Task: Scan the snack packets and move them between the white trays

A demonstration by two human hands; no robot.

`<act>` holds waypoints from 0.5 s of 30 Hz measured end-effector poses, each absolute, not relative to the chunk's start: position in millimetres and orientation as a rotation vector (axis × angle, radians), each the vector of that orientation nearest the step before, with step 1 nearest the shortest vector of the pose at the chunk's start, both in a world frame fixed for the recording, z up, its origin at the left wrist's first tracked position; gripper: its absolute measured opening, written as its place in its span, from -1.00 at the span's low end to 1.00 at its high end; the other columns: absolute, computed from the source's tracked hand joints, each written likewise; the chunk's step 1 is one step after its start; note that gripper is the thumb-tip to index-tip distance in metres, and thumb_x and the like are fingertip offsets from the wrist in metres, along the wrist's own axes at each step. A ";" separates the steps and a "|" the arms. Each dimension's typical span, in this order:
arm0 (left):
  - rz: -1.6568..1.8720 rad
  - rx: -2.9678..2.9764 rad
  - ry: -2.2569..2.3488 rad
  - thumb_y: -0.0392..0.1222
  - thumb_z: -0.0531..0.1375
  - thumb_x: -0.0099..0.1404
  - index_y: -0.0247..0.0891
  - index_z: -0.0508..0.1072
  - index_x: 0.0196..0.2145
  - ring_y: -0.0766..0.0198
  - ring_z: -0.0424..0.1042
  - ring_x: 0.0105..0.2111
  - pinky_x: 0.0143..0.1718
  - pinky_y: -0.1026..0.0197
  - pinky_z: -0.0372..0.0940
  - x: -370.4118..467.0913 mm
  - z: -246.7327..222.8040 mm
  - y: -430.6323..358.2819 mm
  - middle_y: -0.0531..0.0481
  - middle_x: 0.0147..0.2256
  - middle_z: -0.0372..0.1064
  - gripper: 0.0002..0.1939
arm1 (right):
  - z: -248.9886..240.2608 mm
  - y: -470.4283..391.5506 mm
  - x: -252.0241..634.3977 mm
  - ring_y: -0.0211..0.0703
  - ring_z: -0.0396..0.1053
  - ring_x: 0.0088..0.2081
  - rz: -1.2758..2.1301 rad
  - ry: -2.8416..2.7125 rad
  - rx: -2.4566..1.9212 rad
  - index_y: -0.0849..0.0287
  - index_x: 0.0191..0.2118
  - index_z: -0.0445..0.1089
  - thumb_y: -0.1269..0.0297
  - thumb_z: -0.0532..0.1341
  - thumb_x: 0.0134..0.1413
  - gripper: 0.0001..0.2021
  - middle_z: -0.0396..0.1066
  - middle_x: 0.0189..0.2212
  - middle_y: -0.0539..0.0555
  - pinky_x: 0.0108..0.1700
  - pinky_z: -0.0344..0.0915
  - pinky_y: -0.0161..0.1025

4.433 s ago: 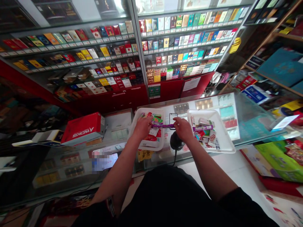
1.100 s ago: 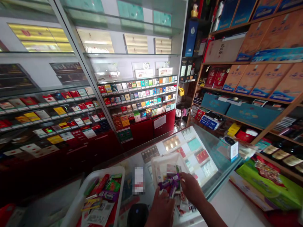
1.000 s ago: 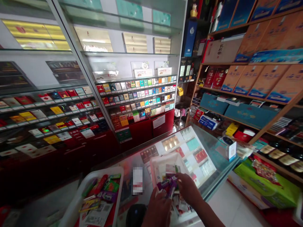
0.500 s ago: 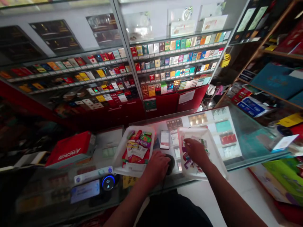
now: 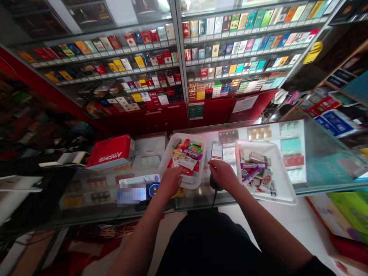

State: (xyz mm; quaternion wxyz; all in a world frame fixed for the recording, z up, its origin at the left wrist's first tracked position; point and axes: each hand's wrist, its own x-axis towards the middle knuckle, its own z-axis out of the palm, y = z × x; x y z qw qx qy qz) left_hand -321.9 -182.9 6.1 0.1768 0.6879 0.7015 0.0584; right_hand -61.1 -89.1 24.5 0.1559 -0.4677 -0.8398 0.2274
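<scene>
My left hand reaches over the near left edge of a white plastic tray. Its fingers are bent together at the edge of a red snack packet, though the tips are partly hidden. Several other small bright packets lie on top of it. My right hand is closed over a black rounded handheld device with a cable, standing on the glass counter. Just beyond its fingertips lies a phone. To the right, a second white tray holds purple and white packets toward its left side.
A red box stands on the glass counter at left. Nearer me is a screen device with a glowing blue ring. Behind the counter rise glass shelves of small boxes. Shelving with stacked goods stands at right.
My left hand has gone from the black device to the left tray. My right hand has left the right tray and come over to the device. The whole view has shifted.
</scene>
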 end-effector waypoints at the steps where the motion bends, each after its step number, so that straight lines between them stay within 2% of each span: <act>1: 0.125 1.932 2.010 -0.26 0.19 0.35 -0.16 0.53 0.10 0.00 0.46 0.08 0.16 0.00 0.28 -330.1 3.3 -183.8 -0.15 0.05 0.54 -0.62 | 25.5 -94.5 -69.3 -0.07 0.48 -0.07 0.671 -2.431 -1.337 0.15 -0.02 0.51 0.37 0.13 0.32 -0.76 0.58 -0.11 0.13 0.01 0.31 -0.23; 6: 0.021 1.965 2.077 -0.26 0.19 0.33 -0.22 0.53 0.08 -0.03 0.45 0.09 0.19 -0.02 0.24 -355.7 -6.0 -183.5 -0.22 0.04 0.53 -0.62 | 24.3 -113.9 -106.7 -0.06 0.47 -0.03 0.730 -2.595 -1.306 0.17 -0.02 0.49 0.37 0.09 0.35 -0.75 0.56 -0.08 0.17 0.01 0.28 -0.23; 11: -0.040 1.961 2.069 -0.31 0.17 0.30 -0.20 0.56 0.05 -0.06 0.44 0.11 0.20 -0.08 0.22 -363.8 -12.1 -176.2 -0.22 0.03 0.54 -0.61 | 10.8 -123.2 -141.1 0.05 0.48 0.00 0.715 -2.827 -1.324 0.20 0.03 0.49 0.42 0.10 0.31 -0.71 0.55 -0.04 0.27 0.03 0.31 -0.14; 15: -0.036 1.956 2.011 -0.36 0.15 0.27 -0.17 0.59 0.00 -0.09 0.38 0.17 0.32 -0.23 0.05 -367.3 -18.2 -169.4 -0.22 0.03 0.53 -0.62 | -2.4 -125.5 -164.7 0.11 0.51 0.01 0.714 -2.934 -1.274 0.15 0.14 0.48 0.45 0.17 0.25 -0.62 0.57 -0.04 0.28 0.05 0.37 -0.08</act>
